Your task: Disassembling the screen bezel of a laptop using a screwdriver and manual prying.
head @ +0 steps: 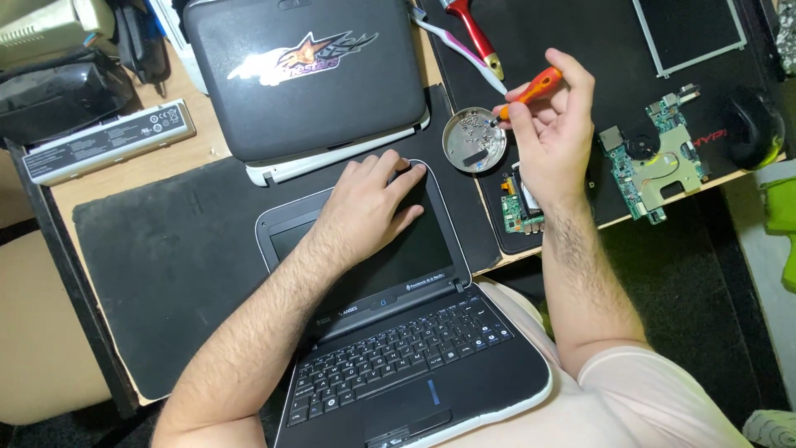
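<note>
The left hand (pixel 369 203) lies flat and unclenched on the screen of an open laptop (pixel 398 332), fingertips at the bezel's top right corner; the laptop sits at 6 o'clock, half on the person's lap and half on the worktop (pixel 124 166). The right hand (pixel 551 133) pinches a screwdriver (pixel 531 90) with an orange-red handle, its tip over a round metal dish (pixel 474 141) of small screws at 12 o'clock from the open laptop. A second, closed laptop (pixel 303 79) lies at 11 o'clock, a battery (pixel 108 141) at 9 o'clock, and bare circuit boards (pixel 655 162) at 3 o'clock on a black mat (pixel 580 33). The open laptop looks rigid but moderately heavy; its screen is likely fragile and its hinge weak, so hold it by the base or bezel edges, not the glass. The screwdriver is light, stiff and grippy at the handle; the screws are tiny and easily lost.
</note>
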